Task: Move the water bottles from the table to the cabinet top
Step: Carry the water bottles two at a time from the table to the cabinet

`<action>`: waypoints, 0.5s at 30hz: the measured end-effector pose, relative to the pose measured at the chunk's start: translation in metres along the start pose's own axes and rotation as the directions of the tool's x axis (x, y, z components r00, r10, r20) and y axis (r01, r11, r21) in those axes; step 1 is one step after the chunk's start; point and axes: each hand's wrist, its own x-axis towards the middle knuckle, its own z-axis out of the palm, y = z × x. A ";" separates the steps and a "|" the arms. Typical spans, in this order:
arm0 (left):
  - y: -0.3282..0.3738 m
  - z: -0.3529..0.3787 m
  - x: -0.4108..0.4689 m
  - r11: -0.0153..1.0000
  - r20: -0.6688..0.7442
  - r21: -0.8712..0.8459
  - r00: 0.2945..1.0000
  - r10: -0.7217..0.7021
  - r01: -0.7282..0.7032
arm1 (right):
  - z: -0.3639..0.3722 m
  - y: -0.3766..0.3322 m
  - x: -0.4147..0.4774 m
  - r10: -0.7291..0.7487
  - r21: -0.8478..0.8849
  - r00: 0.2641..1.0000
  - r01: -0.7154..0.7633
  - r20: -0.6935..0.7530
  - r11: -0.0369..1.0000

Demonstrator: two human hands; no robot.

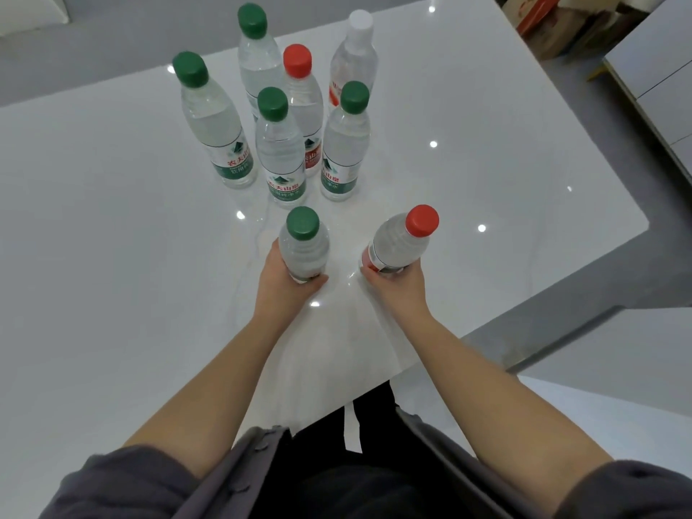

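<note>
Now the left hand (279,280) grips a ribbed clear plastic green-capped bottle (304,245); the right hand (398,284) grips a red-capped bottle (402,241), above the glossy white worktop (112,237) near its front edge.

Left hand (288,282) covers base of near green-cap bottle (304,249), right hand (398,286) base of near red-cap bottle (397,241); can't tell if either touches tabletop (93,237), itself cut off left. Most fingers hidden behind those two. Far red-cap bottle (304,95) label half covered; white-cap bottle (354,61) and farthest green-cap bottle (258,65) bases hidden by ones in front. Boxes (554,35) cut off at top edge, cabinet (659,91) at right. Small label print unreadable.
</note>
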 end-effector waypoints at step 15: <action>0.057 0.060 -0.065 0.992 0.218 -0.101 0.971 0.095 -0.075 | -0.087 0.040 -0.065 0.092 0.204 0.976 -0.051 -0.198 0.978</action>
